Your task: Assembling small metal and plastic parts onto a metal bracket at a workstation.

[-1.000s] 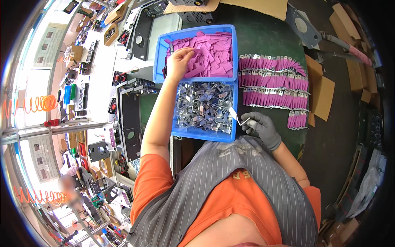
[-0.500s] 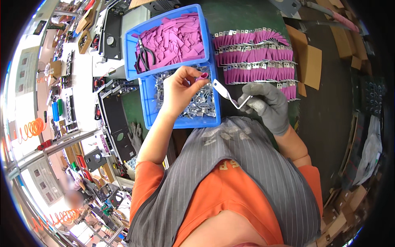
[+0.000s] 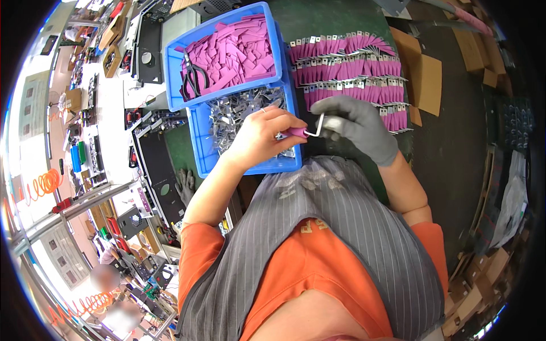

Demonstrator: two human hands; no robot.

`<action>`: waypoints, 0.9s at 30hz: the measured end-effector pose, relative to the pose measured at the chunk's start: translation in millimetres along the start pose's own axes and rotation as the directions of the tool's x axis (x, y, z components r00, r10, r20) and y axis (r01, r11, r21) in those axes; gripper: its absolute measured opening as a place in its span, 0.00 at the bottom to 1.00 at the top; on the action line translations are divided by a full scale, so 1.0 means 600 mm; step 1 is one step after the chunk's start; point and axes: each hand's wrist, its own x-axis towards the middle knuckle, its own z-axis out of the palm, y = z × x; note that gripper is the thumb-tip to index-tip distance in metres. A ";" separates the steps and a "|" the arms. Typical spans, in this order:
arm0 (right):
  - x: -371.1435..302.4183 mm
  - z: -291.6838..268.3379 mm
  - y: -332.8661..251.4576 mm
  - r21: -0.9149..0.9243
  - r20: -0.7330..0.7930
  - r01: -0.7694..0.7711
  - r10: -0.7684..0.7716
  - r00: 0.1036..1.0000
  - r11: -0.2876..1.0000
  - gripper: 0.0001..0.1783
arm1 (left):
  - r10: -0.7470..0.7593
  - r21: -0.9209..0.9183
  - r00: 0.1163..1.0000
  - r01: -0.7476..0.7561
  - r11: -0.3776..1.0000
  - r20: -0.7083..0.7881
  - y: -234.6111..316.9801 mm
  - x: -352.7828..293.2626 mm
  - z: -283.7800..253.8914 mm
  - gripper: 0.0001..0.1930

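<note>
nearest, at the left, a loose grey glove (image 3: pixel 185 186) lies beside a dark panel (image 3: pixel 162 184). over the near right corner of the near blue bin (image 3: pixel 200 142), the bare left hand (image 3: pixel 266 136) pinches a pink sleeve (image 3: pixel 297 132) between thumb and fingers. the gloved right hand (image 3: pixel 361 129) grips a bent metal strip (image 3: pixel 319 126) whose left end runs into that sleeve. the near bin holds a jumble of shiny metal pieces (image 3: pixel 226 116), partly hidden by the left hand. beyond it, overlapping its far end, the far blue bin (image 3: pixel 173 77) is spread with loose pink pieces (image 3: pixel 230 54); a black-handled cutter (image 3: pixel 196 79) lies along its left side. right of the bins, pink-covered metal strips (image 3: pixel 350 68) lie in rows on the green surface (image 3: pixel 324 18), with an open cardboard box (image 3: pixel 427 85) farther right.
</note>
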 end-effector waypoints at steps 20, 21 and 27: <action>-0.203 -0.181 0.296 -0.766 -0.612 -0.537 -0.141 0.778 0.354 0.09 | -0.508 -0.100 0.861 0.508 0.855 0.033 -0.053 -0.059 0.048 0.12; -0.195 -0.175 0.295 -0.765 -0.631 -0.581 -0.145 0.762 0.279 0.12 | -0.490 -0.111 0.872 0.489 0.865 0.026 -0.053 -0.057 0.049 0.12; -0.168 -0.146 0.271 -0.862 -0.501 -0.504 -0.254 0.827 0.059 0.19 | -0.535 -0.117 0.845 0.530 0.840 -0.005 -0.066 -0.088 0.053 0.11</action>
